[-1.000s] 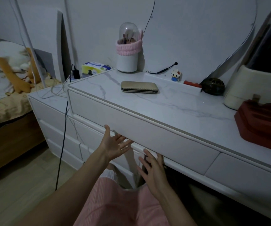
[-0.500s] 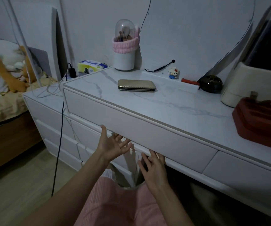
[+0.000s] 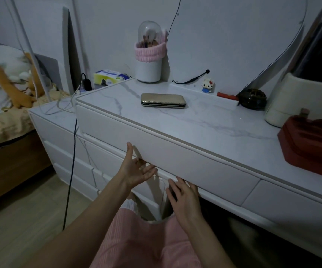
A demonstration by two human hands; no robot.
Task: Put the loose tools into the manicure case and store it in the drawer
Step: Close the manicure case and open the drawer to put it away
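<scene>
On the marble-patterned worktop (image 3: 204, 120), towards twelve o'clock from the hands, lies the gold manicure case (image 3: 163, 100), shut and flat. Its long axis runs from nine o'clock to three o'clock, roughly parallel with the back wall, one long edge facing the person. It touches nothing else on the surface.

Beyond it, at about eleven o'clock, stands a domed brush holder (image 3: 150, 53) with a pink band; at one o'clock a small toy figure (image 3: 207, 85) sits against the wall, and further round at two o'clock are a dark round object (image 3: 253, 99) and a red stand (image 3: 313, 144). A curved mirror (image 3: 243, 35) leans on the wall behind. A lower white chest of drawers (image 3: 59, 136) adjoins at nine o'clock, with a tissue pack (image 3: 109, 77), a charger and trailing cables; a bed with a plush toy (image 3: 7, 74) lies past it at ten o'clock. The floor is pale wood.

The left hand (image 3: 136, 167) has its grip open, palm up, fingers reaching under the lower lip of the wide drawer (image 3: 166, 151), thumb raised against its front. The right hand (image 3: 185, 196) is also spread open, holding nothing, fingertips at the underside of the same drawer front, which is closed.

Compared with half a second earlier, both hands have crept a little further up under the drawer edge; the case has not moved.
</scene>
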